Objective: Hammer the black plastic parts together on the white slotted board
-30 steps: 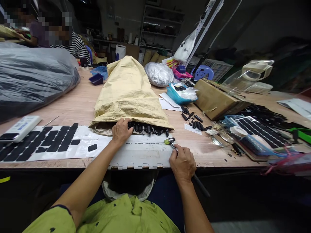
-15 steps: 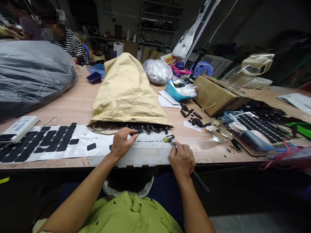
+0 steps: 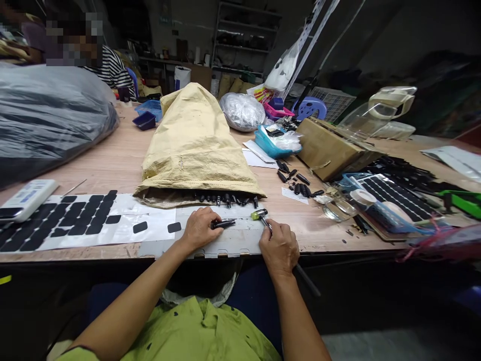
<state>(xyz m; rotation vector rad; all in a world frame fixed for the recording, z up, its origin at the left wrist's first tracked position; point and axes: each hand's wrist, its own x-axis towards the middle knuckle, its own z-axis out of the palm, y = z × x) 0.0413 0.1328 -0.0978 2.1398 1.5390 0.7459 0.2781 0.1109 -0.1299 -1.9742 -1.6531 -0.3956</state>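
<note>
On the wood-topped bench (image 3: pixel 126 150), taking the left hand (image 3: pixel 201 228) as the clock's centre and twelve as straight away from the person, one tan sack (image 3: pixel 195 145) fills twelve o'clock and hides what lies behind it; its overhanging mouth partly covers a row of black parts (image 3: pixel 227 199), at least six, too crowded to count fully. At ten, one bulky grey bundle (image 3: pixel 48 115) in plastic takes up that side, and at eleven sit two blue containers, a dark tray (image 3: pixel 144 121) and a lighter basket (image 3: pixel 152 108). One clear bag (image 3: pixel 242 111) is near one, one turquoise tub (image 3: pixel 276 145) between one and two, and one cardboard box (image 3: pixel 323 150) at two, with several loose pieces (image 3: pixel 302 189) scattered before it. At nine lies one white sheet (image 3: pixel 128 213) bearing rows of black patches (image 3: pixel 101 213), two set well apart toward the hand; one white device (image 3: pixel 30 195) rests over its far end. Toward eleven, at the back, shows a co-worker's striped sleeve (image 3: pixel 116 70). The left hand's fingers pinch a slim black piece (image 3: pixel 224 224) above a pale grey board (image 3: pixel 236 243); whether it is one or two, I cannot tell. The right hand (image 3: pixel 280 245), just past three, is wrapped round one mallet (image 3: pixel 258 215), its yellow-green head just below the sack's right corner.
</note>
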